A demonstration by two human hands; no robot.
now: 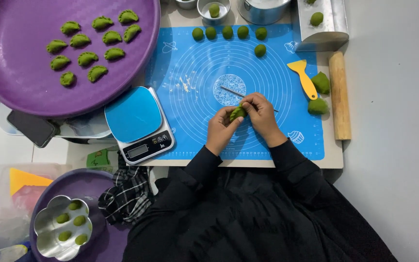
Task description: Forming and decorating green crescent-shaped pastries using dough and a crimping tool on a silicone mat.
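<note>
Both my hands meet over the blue silicone baking mat [190,63]. My left hand [220,131] and my right hand [262,116] pinch the same green dough dumpling [237,113] between their fingers, just above the mat. A thin metal stick [231,91] lies on the mat right behind my hands. Several green dough balls [227,32] sit in a row along the mat's far edge. A big purple tray [6,82] at the far left holds several finished green pleated dumplings [87,58].
A digital kitchen scale [139,123] stands left of the mat. At the right lie a yellow scraper [304,77], two green dough lumps [319,94] and a wooden rolling pin [340,94]. Metal bowls [214,9] stand at the back, a phone [32,127] at the left, and a flower-shaped tin [64,233] of dough pieces lower left.
</note>
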